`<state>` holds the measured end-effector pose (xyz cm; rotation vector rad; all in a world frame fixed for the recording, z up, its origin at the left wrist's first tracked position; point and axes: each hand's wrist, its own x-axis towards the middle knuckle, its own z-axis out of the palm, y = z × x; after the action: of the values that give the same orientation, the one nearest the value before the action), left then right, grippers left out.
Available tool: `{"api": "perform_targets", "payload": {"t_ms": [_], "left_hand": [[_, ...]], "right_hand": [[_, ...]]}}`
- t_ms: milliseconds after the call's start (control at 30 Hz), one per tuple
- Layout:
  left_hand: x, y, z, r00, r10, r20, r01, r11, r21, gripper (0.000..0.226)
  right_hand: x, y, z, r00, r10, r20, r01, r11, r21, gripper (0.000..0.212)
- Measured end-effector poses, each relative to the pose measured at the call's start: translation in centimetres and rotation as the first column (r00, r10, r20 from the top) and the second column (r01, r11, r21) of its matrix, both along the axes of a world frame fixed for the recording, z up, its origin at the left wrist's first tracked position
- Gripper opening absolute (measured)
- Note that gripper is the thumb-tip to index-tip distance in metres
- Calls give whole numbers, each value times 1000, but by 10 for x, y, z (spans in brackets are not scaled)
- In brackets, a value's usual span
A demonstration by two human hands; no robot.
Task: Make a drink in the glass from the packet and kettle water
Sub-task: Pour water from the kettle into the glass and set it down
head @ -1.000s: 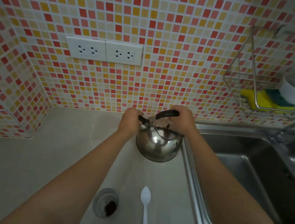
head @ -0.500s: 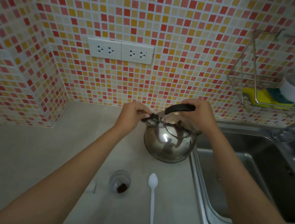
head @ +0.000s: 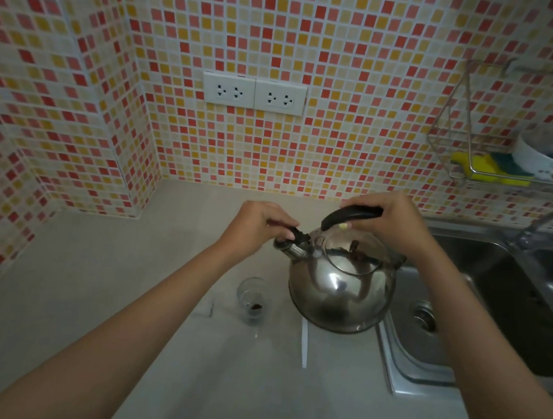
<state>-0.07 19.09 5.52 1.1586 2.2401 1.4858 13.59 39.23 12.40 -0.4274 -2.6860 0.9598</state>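
Observation:
A shiny steel kettle [head: 339, 292] hangs above the counter, just right of a small clear glass [head: 252, 301] with dark powder at its bottom. My right hand [head: 392, 222] grips the kettle's black handle [head: 350, 214] from above. My left hand [head: 259, 224] pinches the black cap lever on the spout [head: 293, 245], which points left. A white plastic spoon [head: 303, 345] lies on the counter, its bowl hidden behind the kettle. No packet is in view.
A steel sink [head: 482, 322] with a tap [head: 542, 222] lies right of the kettle. A wire rack [head: 501, 155] on the tiled wall holds a yellow sponge and a white bowl. Two wall sockets [head: 254, 93] sit above the pale counter [head: 86, 291].
The kettle has been lifted off the counter and brought toward me, now covering the spoon's bowl beside the glass. Both hands kept their grip, and the view has tilted and shifted.

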Motion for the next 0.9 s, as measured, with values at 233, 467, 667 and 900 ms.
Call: {"api": "perform_targets", "payload": {"t_ms": [233,467,667,900], "left_hand": [[29,-25,-5,1000,-12,-14,11,998,-68,26],[45,-42,-7,1000,2,-16,-4,992,-123,26],[48,-49,-11,1000,29,-3,-29,988,-149,27],[44,-46,-16,999,38,-31,-45,973,-227,26]], "right_hand": [[19,-26,-6,995,71,66,-73,997,31,37],[24,-45,-9,988,116,98,-127,984,122,36],[18,-51,-17,982,131,139,-155,972,176,36],[10,-55,-23,977,112,183,-150,966,211,36]]}}
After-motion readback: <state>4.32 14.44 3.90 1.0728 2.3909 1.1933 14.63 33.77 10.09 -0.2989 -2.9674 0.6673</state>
